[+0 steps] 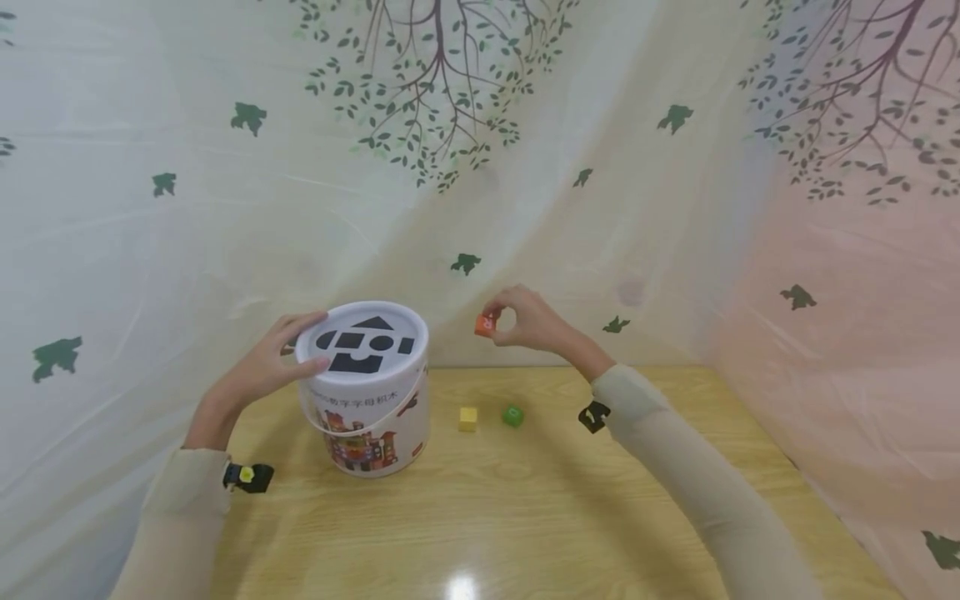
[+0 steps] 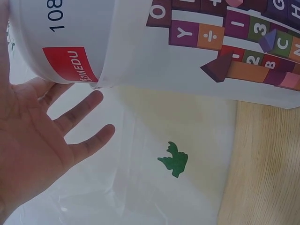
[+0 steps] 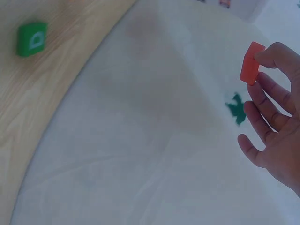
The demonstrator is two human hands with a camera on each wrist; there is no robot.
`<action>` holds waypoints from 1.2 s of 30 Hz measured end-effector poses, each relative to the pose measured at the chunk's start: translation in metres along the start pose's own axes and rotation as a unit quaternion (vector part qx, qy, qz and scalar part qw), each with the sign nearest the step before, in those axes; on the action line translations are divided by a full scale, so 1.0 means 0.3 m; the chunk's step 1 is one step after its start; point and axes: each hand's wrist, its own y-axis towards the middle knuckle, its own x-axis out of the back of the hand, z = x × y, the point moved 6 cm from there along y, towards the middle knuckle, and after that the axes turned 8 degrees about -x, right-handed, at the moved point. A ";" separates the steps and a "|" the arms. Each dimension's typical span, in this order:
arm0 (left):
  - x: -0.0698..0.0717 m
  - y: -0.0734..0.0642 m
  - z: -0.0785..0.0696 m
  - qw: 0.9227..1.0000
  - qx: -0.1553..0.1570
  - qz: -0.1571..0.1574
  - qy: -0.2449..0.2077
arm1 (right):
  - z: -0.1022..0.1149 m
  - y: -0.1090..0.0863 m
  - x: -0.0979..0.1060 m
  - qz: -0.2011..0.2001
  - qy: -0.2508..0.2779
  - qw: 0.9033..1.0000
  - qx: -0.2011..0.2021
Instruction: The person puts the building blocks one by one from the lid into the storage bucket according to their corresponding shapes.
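Note:
In the head view my right hand (image 1: 528, 319) pinches an orange letter block (image 1: 485, 325) between thumb and fingers, raised above the table's back edge. The right wrist view shows the same orange block (image 3: 252, 63) at the fingertips, with the other fingers loosely bent. My left hand (image 1: 273, 358) rests against a white bucket (image 1: 382, 417), its thumb and forefinger on the lid's rim. From the left wrist, the left hand (image 2: 35, 126) has its fingers spread beside the bucket's edge. Black shape cut-outs mark the lid (image 1: 367, 343), which sits on the bucket.
A yellow block (image 1: 468, 419) and a green letter block (image 1: 513, 416) lie on the wooden table (image 1: 480, 508), right of the bucket. The bucket's white handle (image 1: 367, 429) hangs down its front. Behind the table hangs a pale curtain (image 1: 525, 208) with leaf prints.

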 end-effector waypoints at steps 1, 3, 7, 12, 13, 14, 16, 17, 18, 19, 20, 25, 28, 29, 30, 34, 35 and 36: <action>0.001 0.000 0.000 1.000 0.000 0.000 0.000 | 0.022 0.010 0.003 0.000 0.002 1.000 0.005; 0.002 0.001 0.000 1.000 -0.001 -0.001 0.000 | 0.064 0.030 0.005 -0.001 0.006 1.000 0.015; 0.005 0.002 0.002 1.000 -0.001 0.000 -0.002 | 0.143 0.064 -0.002 -0.005 0.021 0.999 0.031; 0.009 0.003 -0.001 1.000 0.000 0.001 -0.003 | 0.229 0.109 -0.018 -0.011 0.040 0.998 0.047; 0.010 0.003 -0.001 1.000 0.000 0.002 -0.003 | 0.244 0.118 -0.022 -0.011 0.044 0.998 0.047; 0.010 0.003 -0.002 1.000 0.000 0.002 -0.002 | 0.259 0.126 -0.027 -0.011 0.046 0.998 0.049; 0.010 0.002 -0.002 1.000 0.001 0.004 -0.002 | 0.286 0.143 -0.037 -0.010 0.052 0.997 0.052; 0.010 0.003 -0.002 1.000 0.001 0.005 -0.002 | 0.299 0.150 -0.041 -0.011 0.055 0.997 0.054; 0.010 0.003 -0.002 1.000 0.001 0.006 -0.002 | 0.313 0.157 -0.046 -0.010 0.059 0.997 0.056; 0.010 0.003 -0.002 1.000 0.002 0.006 -0.003 | 0.326 0.164 -0.051 -0.009 0.060 0.997 0.057; 0.010 0.004 -0.001 1.000 0.002 0.007 -0.003 | 0.340 0.170 -0.056 -0.009 0.061 0.996 0.061; 0.008 0.011 0.003 1.000 0.001 0.005 -0.006 | 0.395 0.203 -0.094 0.004 0.048 0.997 0.064; 0.006 0.013 0.008 1.000 -0.001 0.004 -0.007 | 0.423 0.215 -0.118 0.014 0.036 0.997 0.060; 0.006 0.013 0.009 1.000 -0.001 0.004 -0.007 | 0.433 0.218 -0.124 0.016 0.034 0.998 0.059; 0.006 0.013 0.010 1.000 -0.001 0.004 -0.007 | 0.441 0.219 -0.129 0.016 0.032 0.998 0.058; 0.005 0.009 0.011 1.000 0.000 0.006 -0.007 | 0.460 0.222 -0.154 0.018 0.020 0.998 0.052; 0.005 0.009 0.010 1.000 -0.001 0.006 -0.007 | 0.461 0.221 -0.160 0.018 0.020 0.998 0.050; 0.005 0.008 0.009 1.000 -0.001 0.006 -0.008 | 0.461 0.221 -0.166 0.019 0.019 0.999 0.046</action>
